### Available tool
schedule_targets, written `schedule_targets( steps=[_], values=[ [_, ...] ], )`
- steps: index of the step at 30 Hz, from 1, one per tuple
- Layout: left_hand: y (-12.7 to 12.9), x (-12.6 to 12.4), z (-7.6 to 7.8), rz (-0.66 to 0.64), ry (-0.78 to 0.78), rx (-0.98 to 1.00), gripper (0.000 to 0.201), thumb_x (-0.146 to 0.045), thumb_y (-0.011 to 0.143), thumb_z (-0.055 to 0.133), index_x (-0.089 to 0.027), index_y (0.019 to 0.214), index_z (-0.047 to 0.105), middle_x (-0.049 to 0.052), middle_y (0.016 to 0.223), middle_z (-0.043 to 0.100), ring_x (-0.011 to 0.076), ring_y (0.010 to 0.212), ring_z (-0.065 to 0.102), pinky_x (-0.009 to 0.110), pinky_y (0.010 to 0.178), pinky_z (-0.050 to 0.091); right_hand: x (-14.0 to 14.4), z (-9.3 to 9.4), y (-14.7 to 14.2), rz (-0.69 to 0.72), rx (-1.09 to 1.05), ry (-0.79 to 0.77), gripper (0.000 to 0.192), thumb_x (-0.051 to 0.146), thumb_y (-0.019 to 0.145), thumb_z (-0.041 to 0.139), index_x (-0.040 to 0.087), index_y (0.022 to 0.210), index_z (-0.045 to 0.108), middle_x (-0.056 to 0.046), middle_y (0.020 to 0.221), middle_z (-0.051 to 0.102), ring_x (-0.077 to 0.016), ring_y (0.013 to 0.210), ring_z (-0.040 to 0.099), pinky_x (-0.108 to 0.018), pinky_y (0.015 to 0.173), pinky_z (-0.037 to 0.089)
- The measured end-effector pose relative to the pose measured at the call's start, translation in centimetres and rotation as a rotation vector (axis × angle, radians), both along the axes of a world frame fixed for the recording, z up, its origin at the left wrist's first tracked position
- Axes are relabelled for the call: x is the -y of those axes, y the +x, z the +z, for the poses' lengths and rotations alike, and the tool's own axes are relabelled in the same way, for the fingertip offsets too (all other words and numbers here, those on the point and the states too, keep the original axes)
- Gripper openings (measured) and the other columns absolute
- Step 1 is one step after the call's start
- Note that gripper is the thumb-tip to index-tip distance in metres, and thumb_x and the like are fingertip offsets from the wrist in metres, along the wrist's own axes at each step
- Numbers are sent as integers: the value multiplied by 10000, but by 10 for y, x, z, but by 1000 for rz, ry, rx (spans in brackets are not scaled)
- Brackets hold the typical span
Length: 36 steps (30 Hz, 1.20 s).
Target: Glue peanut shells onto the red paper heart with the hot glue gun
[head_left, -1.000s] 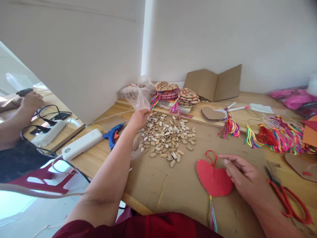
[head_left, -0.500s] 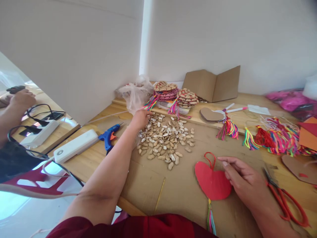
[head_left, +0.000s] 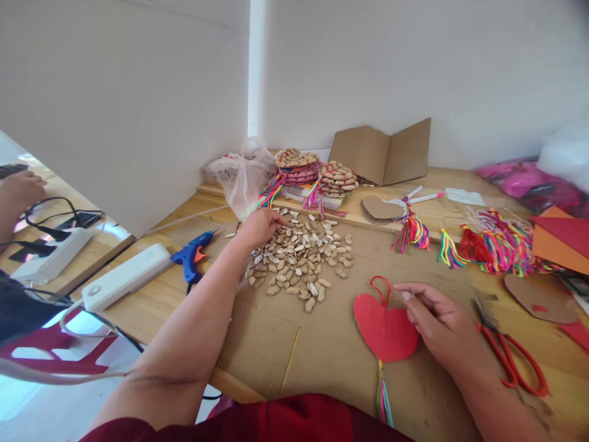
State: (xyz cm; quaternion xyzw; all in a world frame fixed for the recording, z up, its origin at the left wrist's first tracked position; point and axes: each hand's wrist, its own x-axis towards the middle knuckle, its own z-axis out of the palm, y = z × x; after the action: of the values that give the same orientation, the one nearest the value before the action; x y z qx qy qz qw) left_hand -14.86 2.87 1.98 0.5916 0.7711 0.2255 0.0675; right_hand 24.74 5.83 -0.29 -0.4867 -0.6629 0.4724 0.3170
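Observation:
My left hand [head_left: 261, 228] reaches over the far left side of a heap of unshelled peanuts [head_left: 308, 248]. Its fingers stretch toward the peanuts, and I see no peanut held in them. Beside the right edge of a red paper heart [head_left: 385, 328] rests my right hand [head_left: 439, 322], palm turned inward. The index finger points left near the heart's red cord loop [head_left: 380, 287]; the thumb lies just below it, and the other fingers are loosely bent. A colourful tassel [head_left: 381, 393] hangs from the heart's lower tip. Both heart and heap lie on a cardboard sheet [head_left: 331, 356].
Red-handled scissors [head_left: 510, 350] lie right of my right arm. A blue glue gun [head_left: 189, 255] and white power strip [head_left: 126, 276] are at left. Behind stand peanut-covered hearts [head_left: 338, 177], a plastic bag [head_left: 243, 181] and folded cardboard [head_left: 380, 153]. Tassels [head_left: 501, 245] lie at right.
My left hand has moved slightly right over the peanut heap. My right hand stays beside the red heart. The whole view has shifted a little.

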Motion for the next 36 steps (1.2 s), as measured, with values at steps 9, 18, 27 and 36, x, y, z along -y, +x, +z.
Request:
schedule_targets(
  steps=[9, 18, 27, 36],
  values=[
    [4, 4, 3, -22, -8, 6, 332, -155, 833, 565, -178, 1096, 766, 44, 994, 777, 195, 914, 702, 281, 881, 524, -1, -2, 1, -3, -16, 1, 319, 461, 880, 607, 197, 1038, 691, 39, 561, 455, -129, 520, 379, -255, 493, 293],
    [8, 5, 1, -57, -57, 87, 356, -160, 819, 575, -203, 1127, 746, 10, 916, 769, 168, 839, 703, 249, 803, 524, 2, 4, -2, -15, 11, 3, 328, 474, 877, 605, 199, 1028, 702, 30, 570, 467, -130, 523, 397, -249, 495, 303],
    [17, -3, -8, 23, -11, 111, 252, -218, 814, 613, -192, 1020, 756, 26, 886, 759, 186, 827, 689, 278, 802, 532, 0, 5, 0, 5, 10, -5, 326, 454, 880, 609, 183, 1035, 703, 29, 572, 466, -128, 530, 398, -250, 503, 318],
    [9, -4, -8, 108, -36, 117, 269, -181, 838, 568, -211, 1003, 779, 15, 915, 773, 177, 813, 688, 276, 821, 529, 1, 5, -2, -19, 4, -11, 336, 476, 859, 615, 197, 1024, 705, 40, 558, 447, -125, 495, 379, -247, 473, 292]
  ],
)
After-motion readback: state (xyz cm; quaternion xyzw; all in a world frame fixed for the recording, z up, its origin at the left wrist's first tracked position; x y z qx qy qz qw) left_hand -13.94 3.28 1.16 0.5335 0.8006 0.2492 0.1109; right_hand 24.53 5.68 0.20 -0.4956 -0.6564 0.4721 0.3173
